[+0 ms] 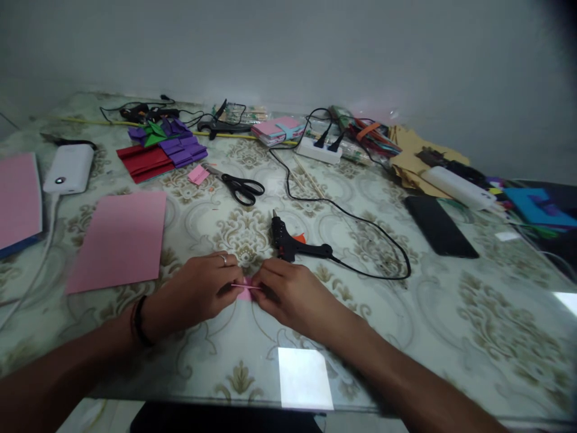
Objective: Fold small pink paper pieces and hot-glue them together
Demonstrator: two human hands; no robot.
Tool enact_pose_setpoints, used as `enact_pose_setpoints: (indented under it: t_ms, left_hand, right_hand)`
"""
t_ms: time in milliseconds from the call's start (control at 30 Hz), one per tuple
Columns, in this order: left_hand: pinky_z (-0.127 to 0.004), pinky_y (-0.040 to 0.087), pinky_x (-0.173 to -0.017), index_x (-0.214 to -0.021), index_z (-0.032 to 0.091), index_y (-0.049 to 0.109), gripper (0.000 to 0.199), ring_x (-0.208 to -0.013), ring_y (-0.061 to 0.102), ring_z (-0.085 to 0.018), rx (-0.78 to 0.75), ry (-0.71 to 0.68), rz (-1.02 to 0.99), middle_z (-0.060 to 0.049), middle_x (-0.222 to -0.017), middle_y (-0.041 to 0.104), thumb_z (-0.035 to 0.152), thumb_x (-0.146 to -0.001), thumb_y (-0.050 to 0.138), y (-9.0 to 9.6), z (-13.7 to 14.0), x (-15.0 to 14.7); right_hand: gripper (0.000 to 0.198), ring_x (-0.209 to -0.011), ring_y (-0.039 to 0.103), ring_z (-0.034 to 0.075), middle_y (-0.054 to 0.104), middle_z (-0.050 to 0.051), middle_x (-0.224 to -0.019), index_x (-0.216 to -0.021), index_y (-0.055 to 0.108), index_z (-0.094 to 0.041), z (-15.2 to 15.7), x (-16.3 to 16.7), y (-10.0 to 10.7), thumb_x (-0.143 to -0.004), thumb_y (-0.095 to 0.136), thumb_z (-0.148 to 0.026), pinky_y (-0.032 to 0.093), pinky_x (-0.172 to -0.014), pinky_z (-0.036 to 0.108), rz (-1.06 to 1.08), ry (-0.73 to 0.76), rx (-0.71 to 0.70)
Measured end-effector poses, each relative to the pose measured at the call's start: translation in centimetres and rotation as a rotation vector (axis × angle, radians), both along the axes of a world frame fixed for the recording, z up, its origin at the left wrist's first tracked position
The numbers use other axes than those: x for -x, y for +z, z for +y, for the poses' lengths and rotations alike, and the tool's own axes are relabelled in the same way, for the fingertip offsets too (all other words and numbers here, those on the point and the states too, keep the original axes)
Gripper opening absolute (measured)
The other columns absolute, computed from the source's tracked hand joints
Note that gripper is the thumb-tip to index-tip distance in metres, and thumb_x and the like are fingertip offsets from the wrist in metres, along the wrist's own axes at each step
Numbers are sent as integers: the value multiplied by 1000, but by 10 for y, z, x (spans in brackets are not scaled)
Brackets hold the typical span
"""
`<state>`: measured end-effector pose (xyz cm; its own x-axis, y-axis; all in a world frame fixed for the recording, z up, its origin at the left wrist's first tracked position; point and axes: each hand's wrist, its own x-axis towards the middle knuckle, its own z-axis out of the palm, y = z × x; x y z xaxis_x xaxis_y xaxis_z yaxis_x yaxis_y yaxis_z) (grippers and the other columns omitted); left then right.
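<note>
Between my two hands is a small piece of pink paper (246,291), with a folded edge facing me. My left hand (205,285), with a ring on one finger, pinches its left end. The fingers of my right hand (282,290) are closed on its right end, and they hide part of it. Just beyond my right hand lies a black hot glue gun (293,242), its nozzle pointing away from me. An orange scrap (300,238) sits against the gun. Left of my left hand lies a flat pink sheet (124,243).
Black-handled scissors (241,186) and a small folded pink paper (198,174) lie farther back. Folded red paper (143,162) and purple paper (184,150) are behind them. The glue gun's cord loops right toward a white power strip (320,150). A phone (439,225) and power bank (70,168) flank the table.
</note>
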<state>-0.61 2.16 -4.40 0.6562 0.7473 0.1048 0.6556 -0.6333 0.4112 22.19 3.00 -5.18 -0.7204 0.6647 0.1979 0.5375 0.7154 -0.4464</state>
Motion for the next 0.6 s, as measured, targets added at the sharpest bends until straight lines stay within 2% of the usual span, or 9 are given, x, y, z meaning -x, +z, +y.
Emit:
enact_pose_setpoints:
  t_ms: [233, 467, 600]
  left_hand:
    - [-30, 46, -75, -81, 17, 63, 19, -83, 61, -18, -62, -42, -11, -2, -83, 65, 10, -97, 58, -1, -2, -7]
    - [-30, 44, -75, -85, 17, 66, 18, -87, 62, -19, -54, -22, 21, -2, -87, 65, 14, -100, 57, -3, 2, 2]
    - [-30, 41, -69, -81, 17, 65, 19, -81, 60, -18, -59, -29, 37, -2, -84, 64, 14, -99, 58, -2, 4, 5]
  right_hand:
    - [6, -74, 64, 19, 68, 7, -83, -87, 70, -11, -2, 7, -5, -92, 70, -15, 51, -67, 31, 36, 18, -58]
    - [6, -74, 67, 19, 70, 7, -85, -93, 72, -12, 1, 1, 0, -95, 69, -17, 52, -67, 31, -1, -20, -15]
    - [4, -73, 67, 19, 70, 7, -85, -92, 72, -11, 2, -1, 2, -93, 71, -15, 53, -66, 30, -25, -22, -18]
